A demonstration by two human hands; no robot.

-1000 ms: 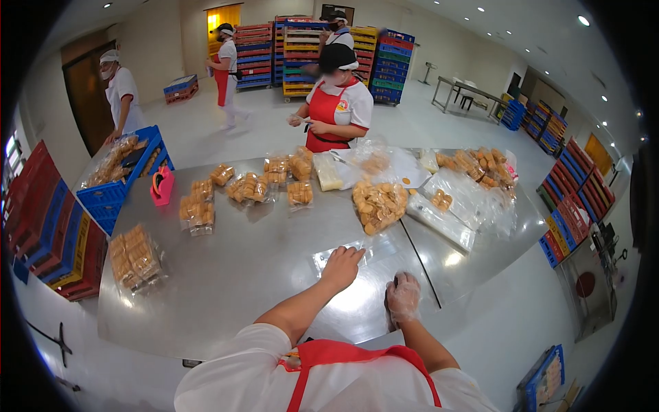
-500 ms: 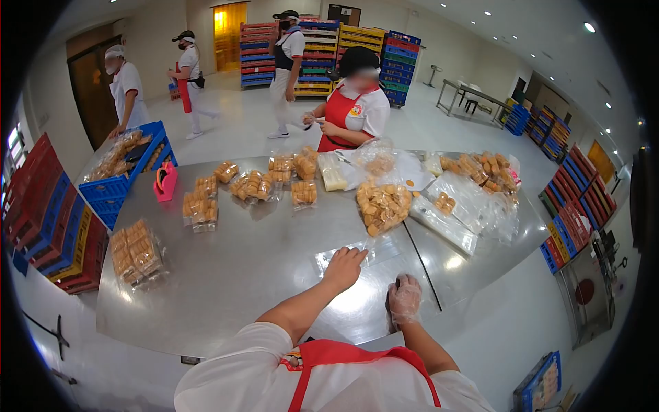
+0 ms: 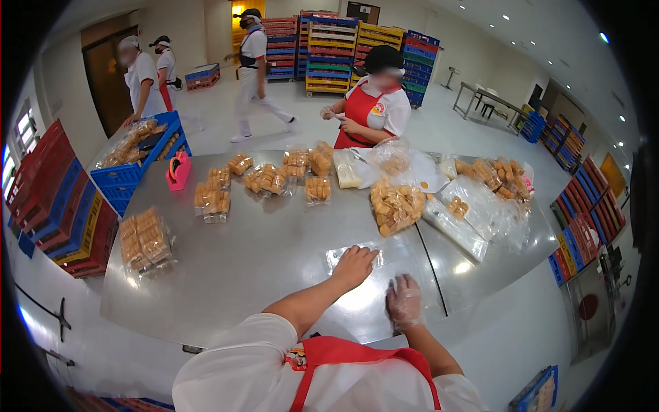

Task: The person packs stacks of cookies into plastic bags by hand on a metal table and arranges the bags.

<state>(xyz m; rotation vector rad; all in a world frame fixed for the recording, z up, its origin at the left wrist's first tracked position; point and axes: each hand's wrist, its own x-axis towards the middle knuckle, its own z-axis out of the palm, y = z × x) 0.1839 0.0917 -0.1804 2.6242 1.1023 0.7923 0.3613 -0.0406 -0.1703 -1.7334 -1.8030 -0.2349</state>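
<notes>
My bare left hand point(image 3: 355, 268) lies palm down on a clear flat plastic bag point(image 3: 333, 257) on the steel table, fingers stretched forward. To its right, my right hand point(image 3: 403, 302) wears a clear plastic glove and rests low over the table near its front edge, fingers extended. Its palm side is hidden, and no object shows in it. Beyond my hands stands a large clear bag of round biscuits point(image 3: 397, 208). A stack of flat clear bags point(image 3: 456, 229) lies right of it, with a small biscuit pack point(image 3: 458, 207) on top.
Several packed biscuit bags point(image 3: 213, 200) sit on the steel table point(image 3: 274, 288), with a larger pack point(image 3: 145, 239) at left. A pink tape dispenser point(image 3: 178, 171) is near a blue crate point(image 3: 118, 184). Across the table stands a co-worker point(image 3: 374, 103). A dark seam point(image 3: 431, 269) crosses the tabletop.
The view has turned slightly left. My left hand stays on the plastic bag, while my right hand's fingers have straightened somewhat. One co-worker in the background has walked to the left.
</notes>
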